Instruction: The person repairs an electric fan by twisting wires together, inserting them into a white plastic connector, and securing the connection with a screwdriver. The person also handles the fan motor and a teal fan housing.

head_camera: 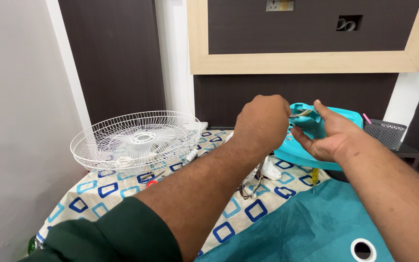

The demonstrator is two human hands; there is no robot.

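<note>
A: Left hand (263,121) up in the middle, curled into a fist, knuckles toward us. A thin metal tool (300,114) pokes out of it to the right, so that fist is clamped on the tool.

B: And the right hand (327,136) sits just beside it, palm open, fingers (302,140) wrapped under the edge of the turquoise plastic fan part (316,127), thumb up along its face. It's gripping that part, tilted up off the table.

A: The tool's tip meets the turquoise part right between the two hands.

B: Below them, a loose bundle of wires (250,187) and a white piece (270,171) lie on the patterned cloth (93,191).

A: Off left, the white wire fan guards (136,138) are stacked on the same cloth. Far right, a grey mesh basket (385,132) stands behind the turquoise part.
</note>
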